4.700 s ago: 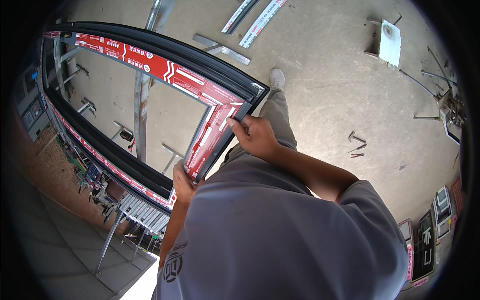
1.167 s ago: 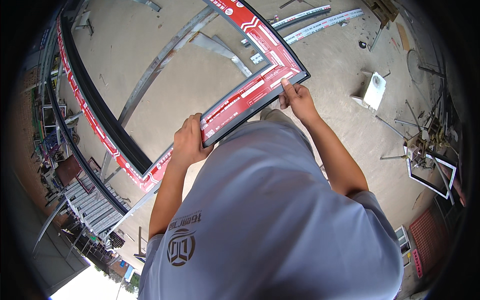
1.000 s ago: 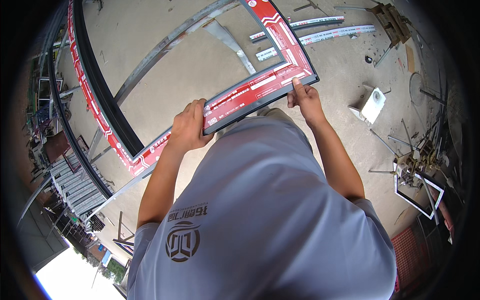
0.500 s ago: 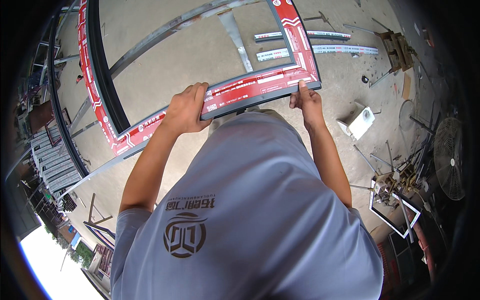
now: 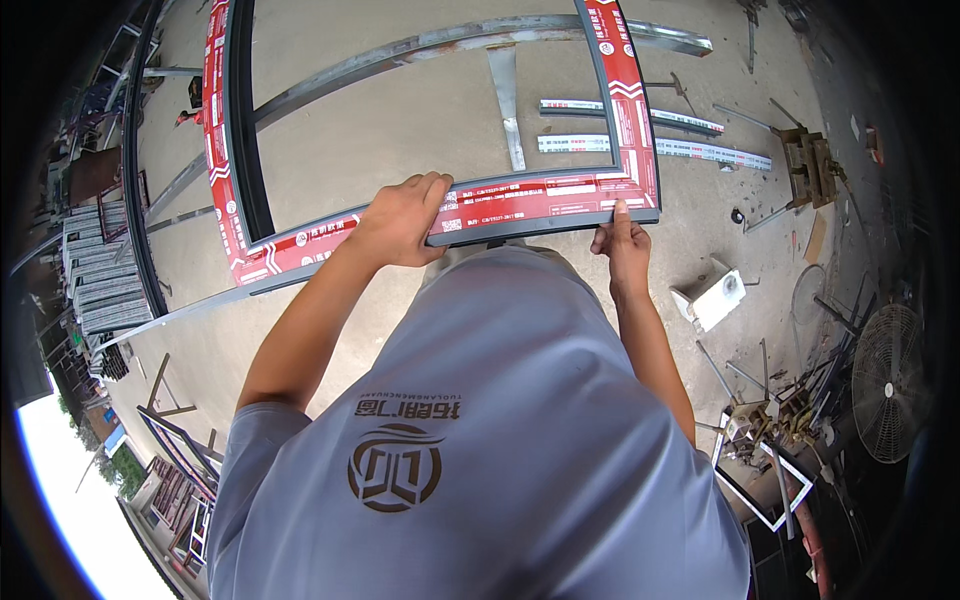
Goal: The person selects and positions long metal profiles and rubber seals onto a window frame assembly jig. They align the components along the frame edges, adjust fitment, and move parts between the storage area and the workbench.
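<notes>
A large rectangular window frame, dark grey with red and white protective film, spans the space in front of my body. My left hand is wrapped over its near bar, left of the middle. Near the right corner of that bar, my right hand grips the edge, thumb laid on the film and fingers curled underneath. The frame's left bar and right bar run away from me, and its far side lies beyond the picture's top edge.
A metal beam crosses beneath the frame. White-filmed profiles lie at the right. Further right are a wooden-topped stand, a white box-like piece and a fan. Stacked profiles stand at the left.
The near bar with both hands has shifted slightly right and lower in the picture, and it lies more level. Both hands keep their grip. My view of the surroundings has turned a little.
</notes>
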`<state>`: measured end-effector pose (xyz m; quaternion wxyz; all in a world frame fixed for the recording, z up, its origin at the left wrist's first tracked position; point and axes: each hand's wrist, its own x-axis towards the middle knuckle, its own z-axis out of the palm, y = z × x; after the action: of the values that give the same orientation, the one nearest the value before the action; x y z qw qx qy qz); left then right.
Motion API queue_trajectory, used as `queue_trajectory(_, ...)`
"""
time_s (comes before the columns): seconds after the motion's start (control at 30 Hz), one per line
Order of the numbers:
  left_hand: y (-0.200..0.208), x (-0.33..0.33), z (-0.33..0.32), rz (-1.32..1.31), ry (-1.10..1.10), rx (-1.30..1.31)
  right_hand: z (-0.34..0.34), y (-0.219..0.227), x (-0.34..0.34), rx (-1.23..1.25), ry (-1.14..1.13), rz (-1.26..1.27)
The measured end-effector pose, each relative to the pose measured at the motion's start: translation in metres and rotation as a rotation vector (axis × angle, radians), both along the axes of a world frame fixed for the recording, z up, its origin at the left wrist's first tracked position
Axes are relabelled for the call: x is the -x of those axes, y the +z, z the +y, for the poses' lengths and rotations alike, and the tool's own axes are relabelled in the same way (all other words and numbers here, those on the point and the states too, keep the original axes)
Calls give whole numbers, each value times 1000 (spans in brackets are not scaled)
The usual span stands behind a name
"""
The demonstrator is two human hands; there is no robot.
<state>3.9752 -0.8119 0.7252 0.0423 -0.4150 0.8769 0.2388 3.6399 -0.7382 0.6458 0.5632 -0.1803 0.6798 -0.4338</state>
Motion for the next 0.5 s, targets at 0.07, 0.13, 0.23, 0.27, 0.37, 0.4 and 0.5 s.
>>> queue_trajectory(0.07,-2,-2,1,-9,16,-26,0,1,-9,-36,28,23)
queue_trajectory(0.13,-6,-3,2,41,-2,31,2,4,-20,-45,68,-14)
queue_trajectory(0.23,-6,-8,3,23,-20,49,2,12,-40,-56,120,-21)
queue_trajectory(0.27,-5,-9,4,10,-25,35,1,15,-45,-45,145,-20)
queue_trajectory(0.37,-6,-10,5,18,-28,35,0,20,-56,-113,157,-29)
queue_trajectory(0.4,-7,-11,5,20,-26,32,0,20,-59,-127,162,-30)
queue_trajectory(0.5,-10,-12,6,25,-33,26,3,16,-71,-248,207,-42)
